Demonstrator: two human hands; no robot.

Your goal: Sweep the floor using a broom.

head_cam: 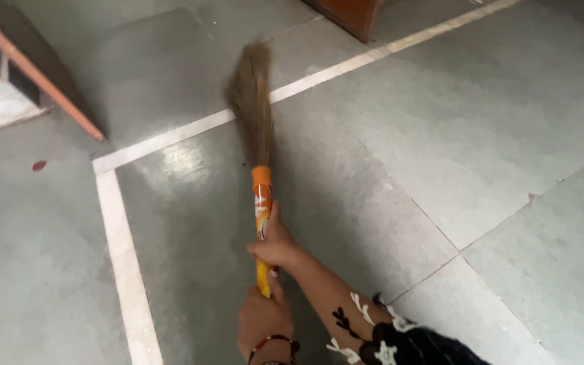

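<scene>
A grass broom with brown bristles (253, 101) and an orange and yellow handle (261, 192) points away from me over the grey floor. My right hand (276, 245) grips the handle around its middle; its arm runs down to the right into a black sleeve with white patterning. Just below it, my left hand (263, 319), with a red and black bracelet at the wrist, is closed around the handle's near end. The bristle tips blur near a white floor strip (170, 138).
The floor is grey stone tile crossed by white strips (124, 263). An orange-edged door frame (42, 78) stands at upper left, a brown wooden piece of furniture (349, 13) at the top. A small red scrap (39, 165) lies on the floor at left.
</scene>
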